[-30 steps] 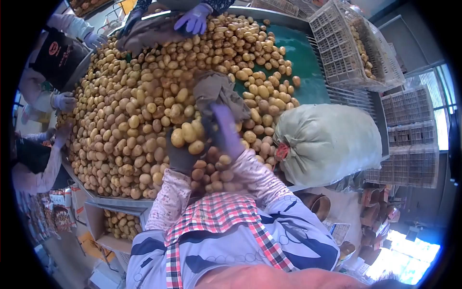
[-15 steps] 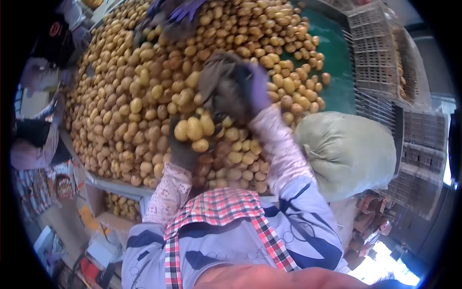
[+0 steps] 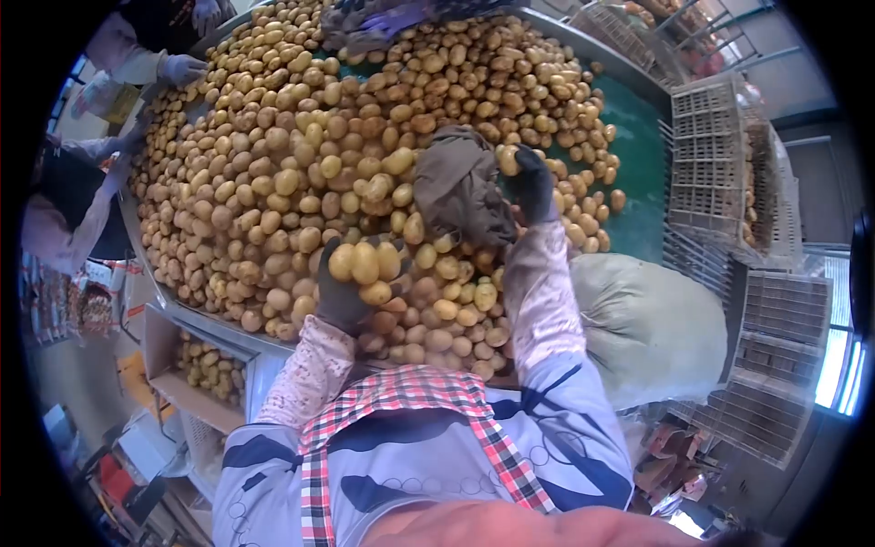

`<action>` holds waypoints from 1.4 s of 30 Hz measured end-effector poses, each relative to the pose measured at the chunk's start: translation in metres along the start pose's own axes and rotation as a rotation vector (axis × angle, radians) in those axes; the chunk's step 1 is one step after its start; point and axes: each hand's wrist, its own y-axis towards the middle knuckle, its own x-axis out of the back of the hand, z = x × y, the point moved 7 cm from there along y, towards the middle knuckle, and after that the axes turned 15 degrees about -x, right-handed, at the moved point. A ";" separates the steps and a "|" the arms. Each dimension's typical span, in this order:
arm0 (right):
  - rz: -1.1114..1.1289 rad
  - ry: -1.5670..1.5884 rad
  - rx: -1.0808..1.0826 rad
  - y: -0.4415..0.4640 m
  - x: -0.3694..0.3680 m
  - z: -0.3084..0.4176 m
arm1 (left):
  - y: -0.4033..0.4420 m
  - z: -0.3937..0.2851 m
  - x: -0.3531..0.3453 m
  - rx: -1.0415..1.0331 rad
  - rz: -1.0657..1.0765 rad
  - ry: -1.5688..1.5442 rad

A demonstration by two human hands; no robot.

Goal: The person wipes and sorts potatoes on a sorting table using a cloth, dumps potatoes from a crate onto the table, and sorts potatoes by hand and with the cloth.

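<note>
Both my hands wear dark gloves over a wide heap of potatoes (image 3: 246, 191). My left hand (image 3: 344, 294), palm up, cradles several potatoes (image 3: 365, 263) against its fingers. Farther right, my right hand (image 3: 533, 187) grips a single potato (image 3: 509, 160) at its fingertips. A crumpled brown cloth (image 3: 463, 182) lies on the heap between my hands, just left of my right hand. Smaller potatoes (image 3: 437, 339) lie close to my apron.
A full pale sack (image 3: 649, 328) sits right of my right sleeve. Beyond it stand plastic crates (image 3: 706, 155) and a green surface (image 3: 633, 128). Co-workers' gloved hands (image 3: 180, 69) are at the left and a purple glove (image 3: 396, 18) at the far edge. A cardboard box (image 3: 196, 401) stands lower left.
My right hand has left the brown cloth and moved right, and now has a potato. The cloth has shifted right. My left hand still cradles its potatoes. The purple glove has moved farther off.
</note>
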 end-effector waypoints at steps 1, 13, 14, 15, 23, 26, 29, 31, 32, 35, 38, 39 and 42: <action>-0.045 -0.043 0.146 -0.019 0.008 0.051 | -0.002 0.000 0.001 0.022 0.009 0.017; 0.563 0.537 -0.317 -0.137 -0.081 0.205 | -0.052 0.025 0.013 0.228 -0.368 -0.426; 0.566 0.512 -0.288 -0.142 -0.082 0.216 | -0.055 0.022 0.020 0.202 -0.378 -0.389; 0.569 0.490 -0.262 -0.146 -0.081 0.227 | -0.055 0.017 0.029 0.177 -0.385 -0.350; 0.376 -0.003 0.098 -0.185 -0.116 0.252 | -0.067 0.018 0.013 0.421 -0.547 -1.927; 0.321 -0.080 0.196 -0.195 -0.120 0.268 | -0.074 0.019 0.027 0.536 -0.651 -1.730; 0.317 0.241 0.185 -0.171 -0.112 0.252 | -0.081 0.026 0.040 0.487 -0.684 -1.596; 0.135 -0.079 0.177 -0.124 -0.082 0.239 | -0.086 0.031 0.048 0.434 -0.689 -1.530; -0.070 -0.193 0.207 -0.104 -0.066 0.214 | -0.089 0.033 0.053 0.389 -0.683 -1.498; -0.088 -0.572 -0.210 -0.080 -0.053 0.157 | -0.099 0.036 0.076 0.129 -0.632 -1.332; -0.096 -0.404 -0.137 -0.093 -0.062 0.118 | -0.119 0.038 0.108 -0.215 -0.586 -1.191; -0.091 -0.380 -0.282 -0.087 -0.064 0.095 | -0.132 0.042 0.114 -0.240 -0.591 -1.259; -0.114 -0.467 -0.229 -0.085 -0.064 0.102 | -0.196 0.064 0.127 -0.001 -0.842 -1.460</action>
